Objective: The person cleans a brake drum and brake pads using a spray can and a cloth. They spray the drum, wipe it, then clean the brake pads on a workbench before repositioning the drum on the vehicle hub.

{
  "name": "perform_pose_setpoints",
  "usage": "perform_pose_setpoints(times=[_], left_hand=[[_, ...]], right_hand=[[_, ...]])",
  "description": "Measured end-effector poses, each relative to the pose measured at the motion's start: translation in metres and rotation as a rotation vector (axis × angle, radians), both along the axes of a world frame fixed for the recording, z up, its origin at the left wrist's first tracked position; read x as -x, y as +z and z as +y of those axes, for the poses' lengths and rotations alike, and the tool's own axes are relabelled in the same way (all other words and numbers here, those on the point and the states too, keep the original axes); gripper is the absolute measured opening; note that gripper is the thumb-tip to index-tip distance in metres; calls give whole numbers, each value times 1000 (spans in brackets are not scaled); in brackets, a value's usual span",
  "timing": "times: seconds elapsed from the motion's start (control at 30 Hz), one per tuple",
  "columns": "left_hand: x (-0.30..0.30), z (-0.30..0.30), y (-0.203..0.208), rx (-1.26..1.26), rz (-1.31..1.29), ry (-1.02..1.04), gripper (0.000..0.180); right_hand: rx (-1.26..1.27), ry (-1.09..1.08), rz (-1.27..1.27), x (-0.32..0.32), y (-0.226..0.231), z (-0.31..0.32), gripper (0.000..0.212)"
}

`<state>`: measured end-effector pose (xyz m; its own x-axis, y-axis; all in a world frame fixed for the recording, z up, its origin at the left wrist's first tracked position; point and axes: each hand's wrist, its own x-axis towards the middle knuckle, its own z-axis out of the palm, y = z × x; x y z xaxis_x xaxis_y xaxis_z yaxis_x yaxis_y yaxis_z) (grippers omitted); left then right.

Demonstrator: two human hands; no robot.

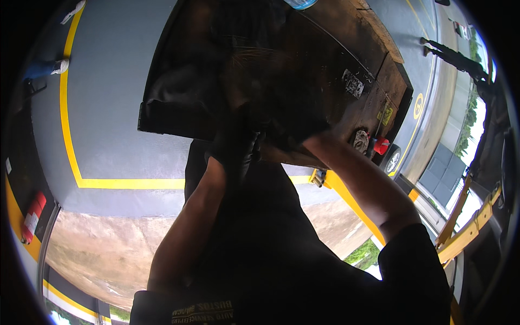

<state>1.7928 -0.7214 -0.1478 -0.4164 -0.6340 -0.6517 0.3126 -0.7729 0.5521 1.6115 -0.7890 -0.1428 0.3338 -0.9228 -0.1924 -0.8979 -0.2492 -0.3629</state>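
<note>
The left hand (237, 147), in what looks like a dark glove, is at the near edge of the bench (338, 27), its forearm rising from the lower edge and leaning slightly right, the bare skin ending at the wrist. The right hand (306, 127) is also dark past the wrist; its forearm slants in from the lower right, elbow out wide, so that the two hands come near each other in front of the torso.

Deep shadow swallows the fingers of both hands. I cannot tell whether either is spread, pressed together or pinching anything, nor whether they touch each other. A bulky dark form (184, 89) lies on the bench just beyond and to the left of the left hand; its outline melts into the blackened top, and its kind cannot be made out.

Farther right on the bench are a pale scuffed patch (353, 83), a yellow patch (385, 114), a crumpled whitish item (361, 141) and, just beside that, a red object (381, 144). A clear bluish item (301, 3) is cut off by the top edge. Beyond, a yellow line (130, 183) crosses the grey floor (124, 108), and a person (460, 59) stands far off at the right.
</note>
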Motion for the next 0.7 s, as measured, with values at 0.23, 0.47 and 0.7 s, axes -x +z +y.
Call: perform_pose_setpoints(times=[0.23, 0.47, 0.7], left_hand=[[14, 5, 2, -451, 206, 321, 21], [12, 13, -18, 831, -763, -142, 22], [16, 26, -18, 787, -750, -198, 36]], right_hand=[[101, 197, 20, 11, -23, 19, 26], [233, 292, -32, -16, 8, -8, 38], [152, 187, 73, -5, -3, -14, 36]])
